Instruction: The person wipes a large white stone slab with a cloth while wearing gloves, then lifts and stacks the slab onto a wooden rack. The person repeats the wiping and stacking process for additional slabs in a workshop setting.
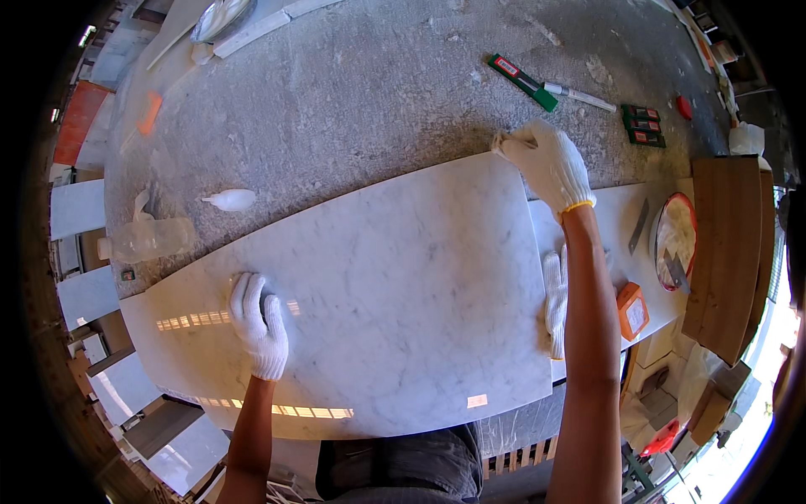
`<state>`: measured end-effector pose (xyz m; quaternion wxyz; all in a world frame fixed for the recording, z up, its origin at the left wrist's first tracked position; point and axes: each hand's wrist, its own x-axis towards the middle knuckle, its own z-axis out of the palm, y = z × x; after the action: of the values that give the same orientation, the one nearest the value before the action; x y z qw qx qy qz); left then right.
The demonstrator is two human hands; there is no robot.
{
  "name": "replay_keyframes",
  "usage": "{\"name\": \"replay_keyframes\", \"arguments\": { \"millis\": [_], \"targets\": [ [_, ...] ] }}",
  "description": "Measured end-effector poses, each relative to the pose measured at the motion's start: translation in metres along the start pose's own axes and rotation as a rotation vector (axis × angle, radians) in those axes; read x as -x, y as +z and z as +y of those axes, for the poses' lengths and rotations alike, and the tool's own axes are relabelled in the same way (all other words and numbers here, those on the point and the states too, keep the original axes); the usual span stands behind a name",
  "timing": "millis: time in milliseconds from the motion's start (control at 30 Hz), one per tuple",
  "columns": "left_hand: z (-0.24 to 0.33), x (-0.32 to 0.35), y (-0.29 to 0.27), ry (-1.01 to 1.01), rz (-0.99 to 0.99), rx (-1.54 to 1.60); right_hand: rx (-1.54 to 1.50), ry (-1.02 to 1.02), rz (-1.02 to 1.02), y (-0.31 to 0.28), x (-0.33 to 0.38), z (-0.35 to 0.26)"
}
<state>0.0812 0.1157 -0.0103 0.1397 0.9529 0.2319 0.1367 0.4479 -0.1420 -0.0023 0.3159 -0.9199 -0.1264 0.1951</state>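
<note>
The marble slab (395, 286) is laid lengthwise along the table's (378, 84) near edge, its far right corner met by the bunched right hand (546, 161) (pinch indeterminable), its left half overlain by the loosely curled, unclosed left hand (261, 328).

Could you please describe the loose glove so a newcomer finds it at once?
Find the large marble slab. Along its right edge, beside the right forearm, lies a white knitted glove. The left hand and right hand wear similar ones; this one is unworn.
</note>
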Motion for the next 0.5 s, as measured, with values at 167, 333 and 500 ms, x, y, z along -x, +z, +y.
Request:
{"name": "replay_keyframes", "arguments": {
  "millis": [167,333,500],
  "targets": [
    [-0.004,0.005,0.001,-0.013,0.011,-0.025,0.083,-0.102,0.048,0.005,0.008,0.016],
    [-0.001,0.000,0.000,-0.017,-0.001,-0.011,0.034,-0.047,0.048,0.004,-0.005,0.004],
    [-0.005,0.002,0.001,-0.011,0.017,-0.029,0.038,-0.094,0.082,0.009,0.006,0.016]
  ]
}}
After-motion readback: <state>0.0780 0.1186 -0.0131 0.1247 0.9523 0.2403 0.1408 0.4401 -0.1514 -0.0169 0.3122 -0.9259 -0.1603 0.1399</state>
